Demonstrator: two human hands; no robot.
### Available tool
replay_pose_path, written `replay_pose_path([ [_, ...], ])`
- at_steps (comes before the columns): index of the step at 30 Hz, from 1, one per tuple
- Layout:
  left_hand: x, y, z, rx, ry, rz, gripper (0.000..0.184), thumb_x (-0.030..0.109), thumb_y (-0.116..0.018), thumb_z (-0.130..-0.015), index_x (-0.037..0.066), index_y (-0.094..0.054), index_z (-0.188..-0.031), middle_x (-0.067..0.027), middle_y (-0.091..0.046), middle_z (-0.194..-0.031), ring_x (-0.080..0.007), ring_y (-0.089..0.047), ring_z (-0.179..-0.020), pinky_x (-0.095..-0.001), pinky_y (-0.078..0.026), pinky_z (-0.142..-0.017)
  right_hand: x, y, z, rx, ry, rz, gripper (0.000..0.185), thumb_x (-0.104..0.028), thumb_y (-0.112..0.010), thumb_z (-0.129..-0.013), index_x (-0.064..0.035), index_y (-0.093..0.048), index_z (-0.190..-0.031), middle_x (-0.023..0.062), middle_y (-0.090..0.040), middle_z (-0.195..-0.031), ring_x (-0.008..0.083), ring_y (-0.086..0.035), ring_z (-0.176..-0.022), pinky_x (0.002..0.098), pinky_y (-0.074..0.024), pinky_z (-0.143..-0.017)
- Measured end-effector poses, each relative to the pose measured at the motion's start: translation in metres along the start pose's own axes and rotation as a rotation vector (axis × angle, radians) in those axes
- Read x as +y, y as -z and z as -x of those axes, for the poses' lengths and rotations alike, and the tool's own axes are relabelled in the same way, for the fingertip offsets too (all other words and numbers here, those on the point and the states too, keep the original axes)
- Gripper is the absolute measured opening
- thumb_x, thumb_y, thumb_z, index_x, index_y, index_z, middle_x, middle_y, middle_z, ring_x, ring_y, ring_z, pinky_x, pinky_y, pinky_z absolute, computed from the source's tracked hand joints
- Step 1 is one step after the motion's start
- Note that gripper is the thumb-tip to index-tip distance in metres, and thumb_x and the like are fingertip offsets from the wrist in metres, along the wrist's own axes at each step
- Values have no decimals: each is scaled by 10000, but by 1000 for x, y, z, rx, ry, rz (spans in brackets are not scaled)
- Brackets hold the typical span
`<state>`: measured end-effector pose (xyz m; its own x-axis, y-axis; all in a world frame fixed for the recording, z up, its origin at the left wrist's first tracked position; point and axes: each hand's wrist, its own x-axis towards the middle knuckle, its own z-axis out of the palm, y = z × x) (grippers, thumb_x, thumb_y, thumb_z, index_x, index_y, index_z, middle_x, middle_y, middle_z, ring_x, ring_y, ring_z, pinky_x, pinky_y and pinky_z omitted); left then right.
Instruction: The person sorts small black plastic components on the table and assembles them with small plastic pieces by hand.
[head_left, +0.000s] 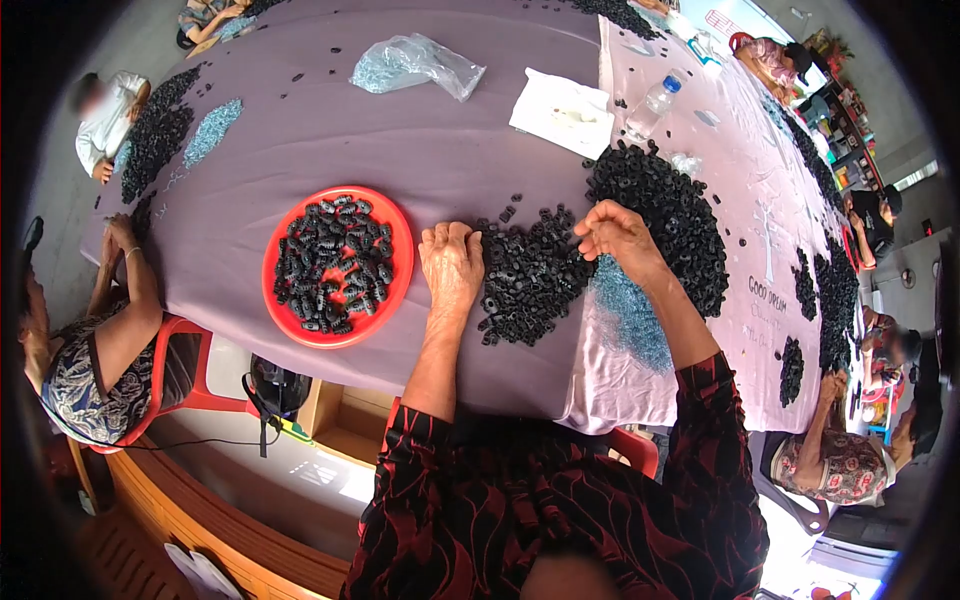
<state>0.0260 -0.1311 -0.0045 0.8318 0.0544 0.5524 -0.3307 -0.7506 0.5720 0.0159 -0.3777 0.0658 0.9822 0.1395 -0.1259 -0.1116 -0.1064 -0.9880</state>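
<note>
Red plate (405, 268), black pieces (530, 278), pale blue bits (636, 318), mauve cloth (215, 245), pink cloth (745, 365) with black lettering (781, 289), red-patterned black sleeves (712, 420)

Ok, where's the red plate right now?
In the head view, the red plate sits left of centre on the purple cloth, just left of the person's left hand.

A blue-capped bottle (652, 108) stands near a white packet (545, 108)
</note>
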Motion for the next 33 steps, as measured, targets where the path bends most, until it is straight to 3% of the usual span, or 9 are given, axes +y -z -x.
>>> replay_pose_path([
  [5,1,0,-1,9,0,4,95,135,-628,-773,54,-579,-778,-116,-569,-790,-308,-509,-767,-407,-399,-691,-17,3,9,-55,-91,-299,80,-78,-482,-880,-62,-554,-849,30,-582,-762,95,-557,-614,241,-490,-549],
  [7,1,0,-1,21,-8,3,95,135,-628,-774,53,-581,-777,-116,-569,-791,-307,-509,-770,-406,-399,-692,-18,9,5,-116,-105,53,65,-51,-500,-841,-58,-556,-808,-2,-533,-695,73,-522,-615,248,-452,-539],
  [8,1,0,0,20,-7,3,95,135,-628,-774,53,-581,-777,-116,-569,-791,-307,-509,-770,-406,-399,-692,-12,10,3,-116,-106,52,65,-51,-500,-841,-58,-556,-808,-2,-533,-695,73,-522,-615,248,-452,-539],
  [10,1,1,-1,14,-1,1,94,135,-628,-775,53,-581,-779,-114,-568,-788,-305,-509,-773,-404,-400,-691,6,10,-3,-105,164,560,53,-54,-538,-827,-34,-563,-784,-34,-484,-645,58,-507,-634,232,-430,-537],
  [12,1,1,-1,13,0,2,94,134,-629,-774,54,-582,-780,-113,-567,-788,-304,-509,-774,-403,-400,-692,8,9,-2,-130,109,657,12,-35,-570,-785,-34,-568,-797,-9,-520,-669,122,-554,-658,278,-452,-575],
  [14,2,1,-1,13,3,4,93,134,-630,-773,54,-582,-781,-112,-567,-787,-304,-509,-776,-402,-401,-692,12,3,3,-89,360,1140,62,-27,-575,-749,-50,-577,-807,42,-563,-726,221,-586,-676,342,-468,-625],
  [15,2,1,-1,7,7,12,91,132,-630,-773,55,-582,-781,-111,-567,-788,-303,-509,-776,-402,-401,-694,11,1,4,-96,304,1127,98,-41,-584,-727,-70,-571,-819,88,-577,-781,299,-588,-714,405,-469,-653],
  [21,3,1,-2,7,10,0,87,131,-628,-771,56,-583,-777,-110,-569,-792,-301,-511,-778,-403,-403,-698,9,-4,3,-105,358,1305,123,-73,-617,-732,-68,-534,-822,98,-577,-774,312,-592,-744,425,-465,-643],
  [33,1,0,0,19,-6,8,93,132,-632,-765,55,-584,-784,-113,-571,-791,-306,-512,-763,-407,-403,-686,21,-9,4,74,187,1185,171,-160,-652,-746,-56,-528,-803,115,-612,-761,329,-604,-750,416,-468,-635],
])
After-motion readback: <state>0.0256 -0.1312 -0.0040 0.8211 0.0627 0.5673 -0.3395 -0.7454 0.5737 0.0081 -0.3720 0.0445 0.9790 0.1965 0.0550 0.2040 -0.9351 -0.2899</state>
